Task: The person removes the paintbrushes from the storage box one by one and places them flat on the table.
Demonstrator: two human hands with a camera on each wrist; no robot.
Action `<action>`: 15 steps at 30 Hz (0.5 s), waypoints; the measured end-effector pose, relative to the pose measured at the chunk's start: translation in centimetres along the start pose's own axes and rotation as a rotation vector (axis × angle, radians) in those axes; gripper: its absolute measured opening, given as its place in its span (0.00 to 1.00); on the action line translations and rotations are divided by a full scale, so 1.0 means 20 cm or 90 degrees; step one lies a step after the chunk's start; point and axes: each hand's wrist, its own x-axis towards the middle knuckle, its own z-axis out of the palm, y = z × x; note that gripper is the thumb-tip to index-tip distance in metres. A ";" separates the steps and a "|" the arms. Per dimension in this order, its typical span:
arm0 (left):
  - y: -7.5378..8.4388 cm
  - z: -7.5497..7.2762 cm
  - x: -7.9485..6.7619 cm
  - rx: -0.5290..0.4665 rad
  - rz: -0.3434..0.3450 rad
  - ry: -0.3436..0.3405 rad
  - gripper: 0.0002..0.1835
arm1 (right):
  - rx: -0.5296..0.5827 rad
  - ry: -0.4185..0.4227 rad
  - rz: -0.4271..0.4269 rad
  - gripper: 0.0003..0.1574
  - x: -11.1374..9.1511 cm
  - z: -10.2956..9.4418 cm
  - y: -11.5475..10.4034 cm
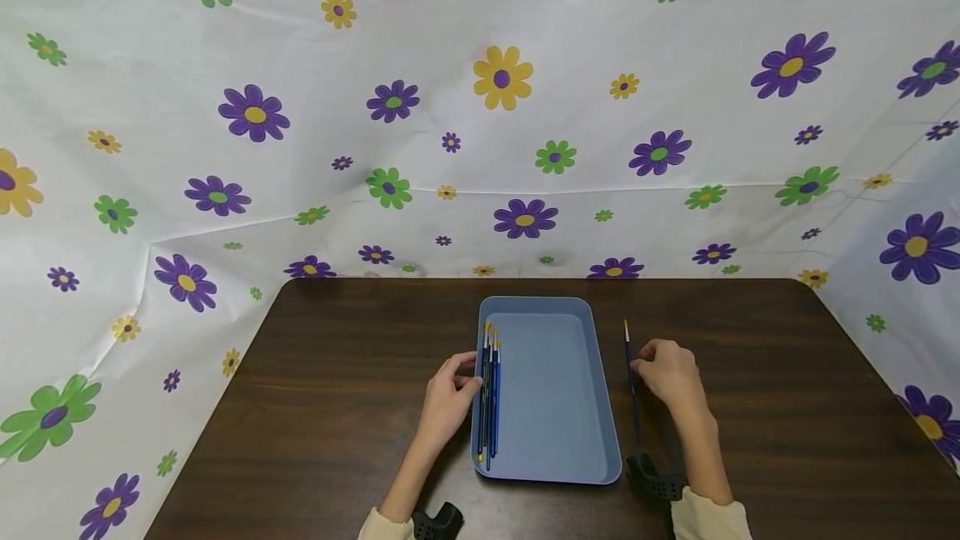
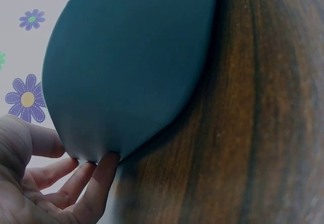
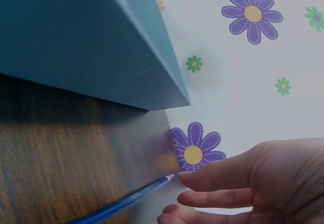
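A blue-grey tray (image 1: pixel 551 390) lies on the table, its long side running away from me. My left hand (image 1: pixel 447 398) holds the tray's left edge, the thumb at the rim and fingertips against the outer wall, as the left wrist view shows. Several paintbrushes (image 1: pixel 489 394) with yellow tips lie side by side along the tray's left inside. To the right of the tray, a single dark blue paintbrush (image 1: pixel 632 382) is on the table. My right hand (image 1: pixel 671 373) is beside it, thumb (image 3: pixel 212 176) and fingers apart, fingertips close to its upper part; contact is unclear.
The dark wooden table (image 1: pixel 360 340) extends to both sides of the tray. A white sheet (image 1: pixel 450 40) with purple, green and yellow flowers hangs behind it and along its sides. Black wrist mounts (image 1: pixel 438 521) sit on both forearms.
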 end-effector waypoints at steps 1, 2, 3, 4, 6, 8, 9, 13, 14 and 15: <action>0.00 0.00 0.00 0.001 -0.002 0.000 0.19 | -0.001 0.004 -0.003 0.18 0.00 0.00 0.00; 0.00 0.00 0.00 0.002 -0.001 0.000 0.19 | -0.002 0.007 -0.004 0.18 -0.01 -0.01 0.00; 0.00 0.00 0.00 0.002 -0.001 0.000 0.19 | -0.002 0.009 -0.005 0.19 -0.01 -0.01 0.00; 0.00 0.00 0.00 0.004 -0.001 0.000 0.19 | -0.003 0.011 -0.006 0.19 -0.01 -0.02 -0.01; 0.00 0.00 0.00 0.005 0.001 -0.001 0.19 | -0.001 0.012 -0.003 0.19 -0.01 -0.02 -0.01; 0.00 0.00 0.00 0.008 0.003 -0.001 0.19 | 0.001 0.012 -0.002 0.20 -0.02 -0.03 -0.02; 0.01 0.00 0.00 0.009 0.003 -0.001 0.19 | 0.002 0.012 -0.003 0.20 -0.02 -0.04 -0.02; 0.01 0.00 0.00 0.009 0.000 0.000 0.19 | 0.010 0.014 -0.007 0.21 -0.03 -0.05 -0.03; 0.01 0.00 0.00 0.008 -0.002 0.000 0.19 | 0.012 0.015 -0.009 0.21 -0.03 -0.05 -0.04; 0.01 0.00 0.00 0.007 -0.004 0.001 0.19 | 0.016 0.016 -0.010 0.21 -0.04 -0.06 -0.04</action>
